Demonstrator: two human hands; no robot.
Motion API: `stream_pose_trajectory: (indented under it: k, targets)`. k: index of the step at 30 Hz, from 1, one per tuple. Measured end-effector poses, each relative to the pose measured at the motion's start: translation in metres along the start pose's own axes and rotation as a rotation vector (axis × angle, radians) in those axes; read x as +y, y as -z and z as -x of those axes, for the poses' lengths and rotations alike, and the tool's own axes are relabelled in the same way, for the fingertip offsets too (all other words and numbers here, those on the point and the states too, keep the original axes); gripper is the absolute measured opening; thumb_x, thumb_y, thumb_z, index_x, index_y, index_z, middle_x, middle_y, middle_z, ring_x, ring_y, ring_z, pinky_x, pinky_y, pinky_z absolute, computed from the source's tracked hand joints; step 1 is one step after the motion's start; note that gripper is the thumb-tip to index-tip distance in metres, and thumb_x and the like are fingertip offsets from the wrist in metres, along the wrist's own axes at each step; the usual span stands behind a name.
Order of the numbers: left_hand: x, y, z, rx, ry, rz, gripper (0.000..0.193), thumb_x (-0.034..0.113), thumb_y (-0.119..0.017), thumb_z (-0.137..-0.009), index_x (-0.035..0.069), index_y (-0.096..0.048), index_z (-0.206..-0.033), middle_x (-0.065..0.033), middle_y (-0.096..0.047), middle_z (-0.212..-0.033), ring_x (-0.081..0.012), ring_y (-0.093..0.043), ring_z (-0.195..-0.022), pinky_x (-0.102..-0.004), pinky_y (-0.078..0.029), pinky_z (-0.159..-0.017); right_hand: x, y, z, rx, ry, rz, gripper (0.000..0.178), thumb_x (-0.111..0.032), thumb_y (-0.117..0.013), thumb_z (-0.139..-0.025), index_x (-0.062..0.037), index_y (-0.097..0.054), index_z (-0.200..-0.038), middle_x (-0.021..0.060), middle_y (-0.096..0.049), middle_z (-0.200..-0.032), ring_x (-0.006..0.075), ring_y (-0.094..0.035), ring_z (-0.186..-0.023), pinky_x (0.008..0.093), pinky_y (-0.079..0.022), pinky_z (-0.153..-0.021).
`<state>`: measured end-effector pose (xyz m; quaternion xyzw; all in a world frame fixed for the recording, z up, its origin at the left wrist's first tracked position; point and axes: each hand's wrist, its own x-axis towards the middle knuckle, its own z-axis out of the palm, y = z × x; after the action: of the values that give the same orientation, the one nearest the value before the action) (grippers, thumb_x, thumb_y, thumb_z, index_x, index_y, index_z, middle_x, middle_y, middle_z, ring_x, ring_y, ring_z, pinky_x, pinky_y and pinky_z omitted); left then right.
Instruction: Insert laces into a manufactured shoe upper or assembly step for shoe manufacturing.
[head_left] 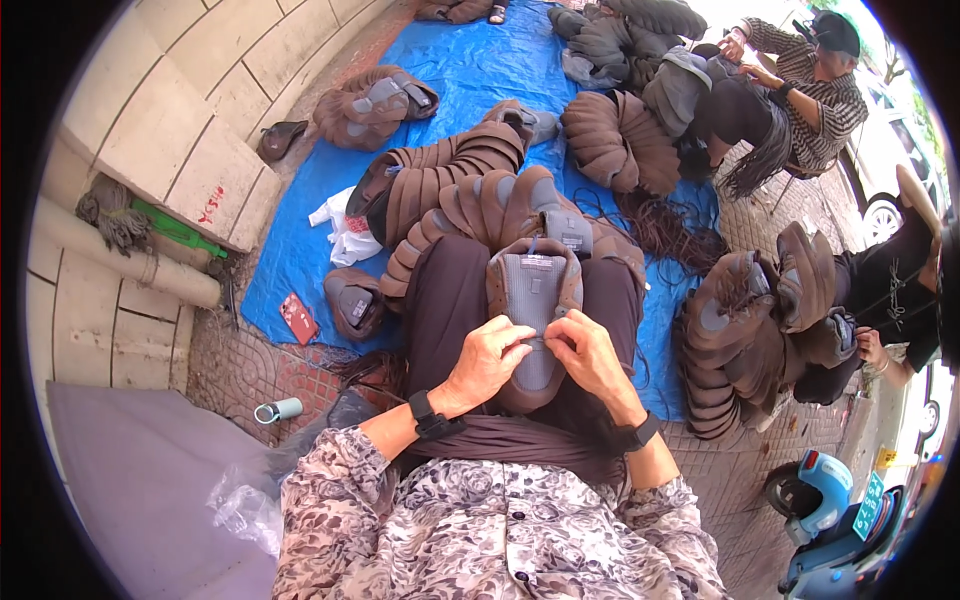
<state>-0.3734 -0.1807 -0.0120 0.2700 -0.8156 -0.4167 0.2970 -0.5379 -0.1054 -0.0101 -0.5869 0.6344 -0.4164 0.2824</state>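
Note:
On my lap lies a brown and grey shoe upper (532, 282), its ribbed grey tongue facing up and its toe toward me. My left hand (488, 362) and my right hand (588, 352) meet over its lower tongue, a little apart. Each has thumb and forefinger pinched together. Something thin seems to run between the fingertips, too fine to make out. Beyond my knees, long stacks of nested brown shoe uppers (478, 218) rest on a blue tarp (445, 62). A single upper (354, 303) sits left of my knee.
Brown laces (672, 232) lie loose on the tarp's right side. Near its left edge are a red phone (299, 318) and a white plastic bag (350, 232). A green flask (278, 410) lies on the paving. Two people handle uppers at right, near a blue scooter (830, 500). A wall (170, 130) bounds the left.

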Motion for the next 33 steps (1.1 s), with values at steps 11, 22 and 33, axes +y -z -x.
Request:
stream_pose_trajectory:
  k: [11, 22, 33]
  targets:
    - [0.003, -0.002, 0.000, -0.009, -0.040, -0.053, 0.021, 0.001, -0.063, -0.074, -0.001, -0.062, -0.096, -0.0099, -0.049, -0.071, -0.0204, -0.052, -0.060, -0.0298, -0.043, -0.056, -0.004, -0.014, 0.006, 0.237, 0.018, 0.060, 0.009, -0.003, -0.063, -0.070, -0.0020, -0.056, -0.075, 0.0112, -0.052, -0.070, 0.0280, -0.057, -0.063, 0.0344, -0.046, -0.056]
    - [0.003, -0.001, 0.000, -0.066, -0.054, -0.105, 0.022, 0.000, -0.064, -0.074, -0.002, -0.062, -0.096, -0.0099, -0.051, -0.073, -0.0206, -0.054, -0.062, -0.0294, -0.045, -0.058, -0.002, -0.012, 0.005, 0.196, 0.005, 0.091, 0.007, -0.005, -0.061, -0.072, -0.0042, -0.055, -0.076, 0.0105, -0.053, -0.073, 0.0307, -0.057, -0.066, 0.0371, -0.046, -0.058]
    - [0.001, -0.001, 0.002, -0.076, -0.059, -0.105, 0.022, -0.001, -0.064, -0.074, -0.001, -0.063, -0.096, -0.0092, -0.052, -0.075, -0.0205, -0.055, -0.064, -0.0290, -0.046, -0.059, -0.005, -0.012, 0.004, 0.145, -0.010, 0.189, 0.008, -0.005, -0.061, -0.074, -0.0048, -0.055, -0.079, 0.0110, -0.051, -0.074, 0.0319, -0.056, -0.067, 0.0385, -0.046, -0.058]
